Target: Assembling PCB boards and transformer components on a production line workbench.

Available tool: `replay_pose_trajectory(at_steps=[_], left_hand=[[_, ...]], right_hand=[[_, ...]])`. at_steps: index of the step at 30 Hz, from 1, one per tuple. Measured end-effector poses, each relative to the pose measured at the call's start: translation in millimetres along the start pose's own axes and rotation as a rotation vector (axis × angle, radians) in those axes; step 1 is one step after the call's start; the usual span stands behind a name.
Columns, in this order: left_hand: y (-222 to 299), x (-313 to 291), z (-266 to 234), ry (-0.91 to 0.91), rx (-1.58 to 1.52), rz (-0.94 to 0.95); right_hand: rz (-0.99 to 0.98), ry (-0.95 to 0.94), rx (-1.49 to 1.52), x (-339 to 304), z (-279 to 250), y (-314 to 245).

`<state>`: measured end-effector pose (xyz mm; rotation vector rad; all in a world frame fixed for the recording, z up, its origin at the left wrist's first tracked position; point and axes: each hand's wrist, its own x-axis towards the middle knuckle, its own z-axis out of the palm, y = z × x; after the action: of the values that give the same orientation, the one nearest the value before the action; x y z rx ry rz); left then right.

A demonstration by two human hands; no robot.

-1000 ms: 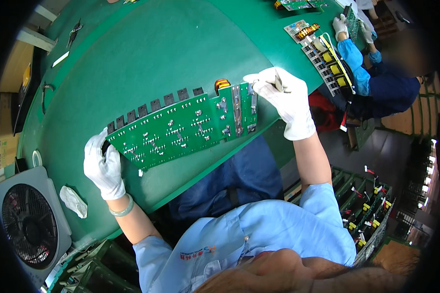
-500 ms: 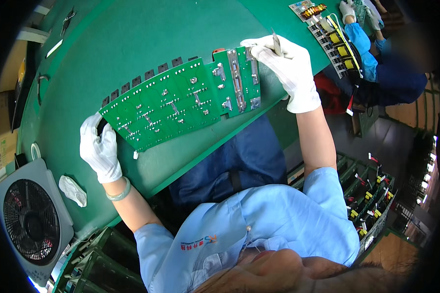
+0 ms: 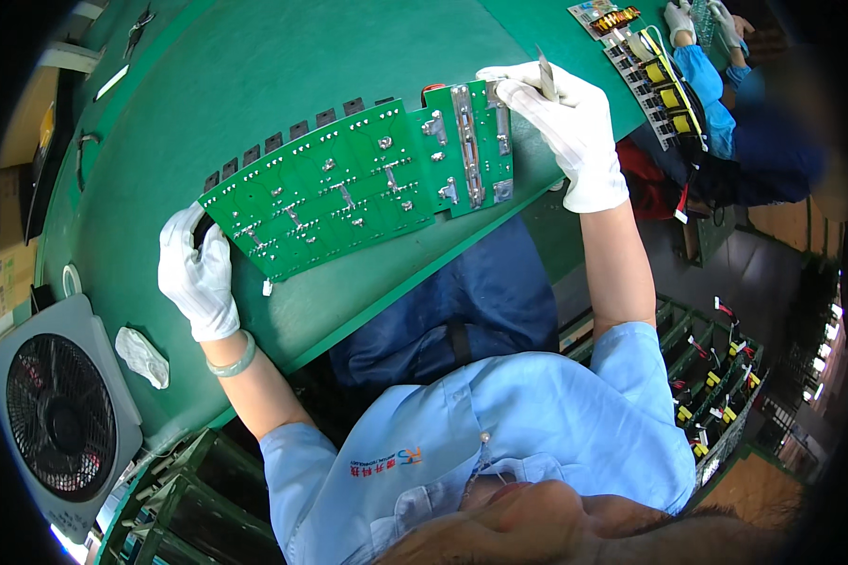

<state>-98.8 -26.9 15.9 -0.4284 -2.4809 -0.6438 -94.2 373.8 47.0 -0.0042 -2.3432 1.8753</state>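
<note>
A long green circuit board (image 3: 325, 193) is held up with its soldered side showing, slightly tilted so its right end is higher. Black square components stick out along its far edge. My left hand (image 3: 196, 275), in a white glove, grips the board's left end, partly round a black part there. My right hand (image 3: 565, 127), gloved too, pinches the upper right corner with thumb and forefinger. It also keeps a slim metal tool (image 3: 546, 75), like tweezers or a blade, pointing up out of the fist. The tool's lower part is hidden in the glove.
A grey box fan (image 3: 64, 405) stands at the left, with a crumpled white glove or cloth (image 3: 142, 358) beside it. Pliers (image 3: 139, 28) lie on the green table (image 3: 283, 56) at far left. A second board (image 3: 655, 80) lies at right, near a co-worker's gloved hands (image 3: 693, 24).
The board has shifted slightly right with both my hands, its tilt nearly the same. Both hands keep their hold, and the metal tool stays in my right hand.
</note>
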Motion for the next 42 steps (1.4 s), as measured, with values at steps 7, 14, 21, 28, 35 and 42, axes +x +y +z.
replay_pose_trajectory(at_steps=[7,14,21,28,35,42], left_hand=[[2.4,1.5,0.6,0.003,-0.02,-0.006],[5.5,2.4,-1.4,-0.002,-0.025,-0.025],[4.7,3.8,-1.7,0.067,0.019,0.016],[4.3,5.3,-0.8,0.111,-0.006,0.096],[0.1,5.2,-1.5,0.157,-0.034,0.147],[-1.7,3.0,0.2,0.193,0.018,0.135]], right_hand=[[0.01,0.016,0.019,-0.5,1.6,-1.6],[0.039,0.021,0.011,-3.2,-0.7,-3.1],[0.141,0.102,-0.1,-8.4,6.5,-18.8],[0.128,0.087,-0.069,-13.0,4.0,-20.1],[0.118,0.139,-0.111,-17.9,7.4,-21.8],[0.096,0.183,-0.11,-20.8,0.5,-11.3]])
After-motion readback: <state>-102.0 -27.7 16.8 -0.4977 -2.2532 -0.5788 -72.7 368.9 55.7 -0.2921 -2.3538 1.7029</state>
